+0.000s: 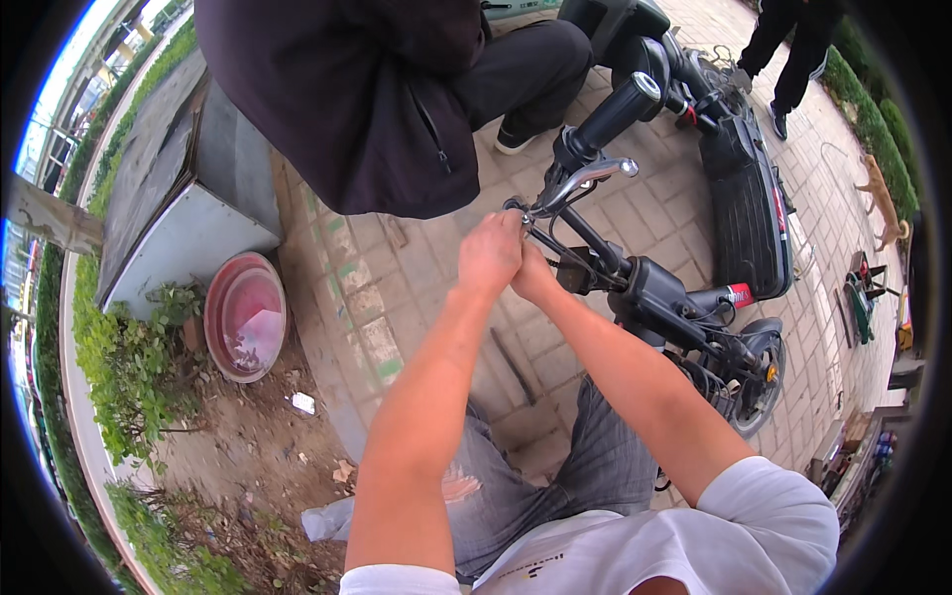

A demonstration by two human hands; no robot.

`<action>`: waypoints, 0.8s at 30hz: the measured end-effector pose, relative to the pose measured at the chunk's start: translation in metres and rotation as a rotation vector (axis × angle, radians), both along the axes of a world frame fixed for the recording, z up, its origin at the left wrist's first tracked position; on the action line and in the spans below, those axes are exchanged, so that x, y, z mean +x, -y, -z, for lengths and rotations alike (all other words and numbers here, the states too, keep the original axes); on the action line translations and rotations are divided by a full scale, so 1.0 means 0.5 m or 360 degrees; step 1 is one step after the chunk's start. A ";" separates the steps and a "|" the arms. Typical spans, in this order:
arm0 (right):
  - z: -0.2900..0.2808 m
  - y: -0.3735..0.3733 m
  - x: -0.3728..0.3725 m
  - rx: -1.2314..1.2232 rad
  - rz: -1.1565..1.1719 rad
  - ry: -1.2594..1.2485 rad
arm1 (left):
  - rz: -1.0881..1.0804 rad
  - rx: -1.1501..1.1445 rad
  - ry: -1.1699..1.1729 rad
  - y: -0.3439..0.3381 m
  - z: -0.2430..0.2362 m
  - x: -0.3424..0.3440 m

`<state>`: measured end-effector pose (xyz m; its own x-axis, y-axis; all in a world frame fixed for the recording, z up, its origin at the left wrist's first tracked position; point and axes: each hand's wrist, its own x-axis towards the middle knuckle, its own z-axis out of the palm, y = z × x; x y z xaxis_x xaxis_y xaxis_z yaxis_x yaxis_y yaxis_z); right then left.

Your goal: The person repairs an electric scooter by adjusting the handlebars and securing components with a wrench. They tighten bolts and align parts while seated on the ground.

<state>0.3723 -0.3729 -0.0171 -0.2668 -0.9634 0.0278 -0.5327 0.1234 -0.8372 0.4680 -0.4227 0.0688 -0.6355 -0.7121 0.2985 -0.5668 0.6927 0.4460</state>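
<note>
In front of me stands a black electric scooter [659, 302] with its handlebar turned toward me. A silver brake lever [593, 177] sits beside its thick black grip [620, 111]. My left hand [490, 256] and my right hand [535, 272] meet just left of the lever, by the dark cables and small fittings of the handlebar. Both hands are closed, the left lying partly over the right. Whatever their fingers pinch is too small and too covered to name.
A person in a dark jacket [347, 109] crouches close ahead; another person's dark trousers [793, 55] show far right. To the left are a metal box [193, 223] and a reddish basin [218, 327]. A green toolbox [859, 307] and a tan dog [877, 198] are at right.
</note>
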 end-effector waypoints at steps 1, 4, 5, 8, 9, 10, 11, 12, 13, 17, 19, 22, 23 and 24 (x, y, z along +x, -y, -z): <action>0.001 -0.002 -0.002 0.0000 0.0003 0.0021 | 0.0018 0.0011 0.0001 0.000 -0.003 0.001; -0.006 0.002 -0.022 0.0026 -0.0047 -0.0055 | 0.0021 0.0025 -0.0021 0.003 -0.012 -0.009; -0.023 -0.001 -0.012 0.0043 0.0020 0.0047 | 0.0003 0.0033 -0.0015 0.004 -0.008 -0.005; -0.079 -0.025 0.001 0.0091 0.0180 0.0313 | -0.0093 0.0139 0.0032 0.000 -0.010 -0.002; -0.080 -0.041 -0.005 0.0090 0.0189 0.0383 | -0.0084 0.0066 -0.0002 0.000 -0.011 -0.007; -0.082 -0.058 -0.010 0.0088 0.0198 0.0455 | -0.0075 -0.0007 -0.0036 0.001 -0.010 -0.013; -0.082 -0.076 -0.010 0.0102 0.0194 0.0475 | -0.0074 -0.0076 -0.0067 0.002 -0.005 -0.014; -0.082 -0.096 -0.010 0.0115 0.0190 0.0496 | -0.0057 -0.0047 -0.0095 0.005 0.000 -0.016; -0.084 -0.115 -0.012 0.0128 0.0184 0.0518 | -0.0041 -0.0018 -0.0122 0.008 0.005 -0.016; -0.209 -0.189 -0.034 0.0219 0.0188 0.0817 | 0.0048 -0.0198 -0.0119 0.016 0.024 -0.002; -0.270 -0.210 -0.075 0.0116 0.0234 0.1002 | -0.0035 -0.0101 -0.0065 0.004 0.003 -0.013; -0.400 -0.183 -0.121 -0.0672 0.0504 0.0816 | -0.0031 0.0014 -0.0100 0.006 -0.008 -0.002; -0.440 -0.159 -0.143 -0.0937 0.0688 0.0576 | -0.0005 0.0046 -0.0138 0.008 -0.009 0.002; -0.473 -0.136 -0.172 -0.1145 0.0684 0.0236 | -0.0034 0.0128 -0.0219 0.007 -0.012 0.007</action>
